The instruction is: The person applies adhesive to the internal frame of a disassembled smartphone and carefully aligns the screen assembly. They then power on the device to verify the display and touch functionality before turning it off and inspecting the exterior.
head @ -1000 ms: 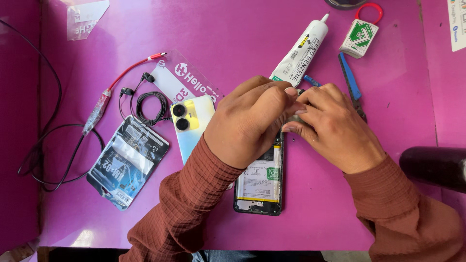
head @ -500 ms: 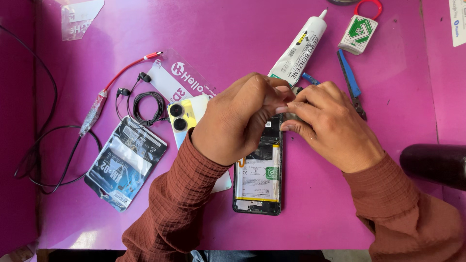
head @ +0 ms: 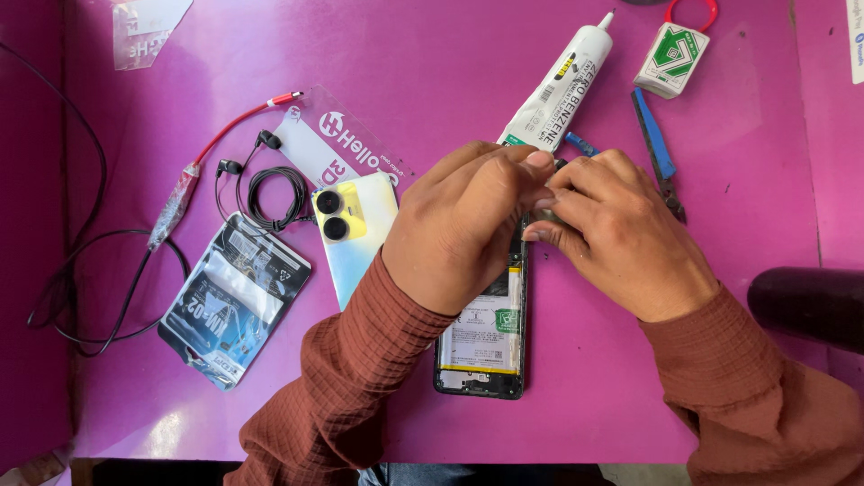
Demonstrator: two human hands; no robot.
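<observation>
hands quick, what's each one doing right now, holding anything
Left hand: fingers curled, fingertips pinched at the top end of the opened black phone; what they grip is hidden.
Right hand: curled, fingertips meeting the left's; cannot tell what it holds.

The left hand (head: 468,229) shifted slightly lower over the top of the opened phone (head: 483,337), its fingertips closing against those of the right hand (head: 621,234).

Both hands meet over the top end of an opened phone (head: 481,346) lying on the purple desk (head: 576,423), the left hand (head: 463,229) and right hand (head: 621,236) pinching something too small to tell. A white glue tube (head: 558,85) lies just beyond them, and a pale back cover (head: 355,229) beside the left wrist.
</observation>
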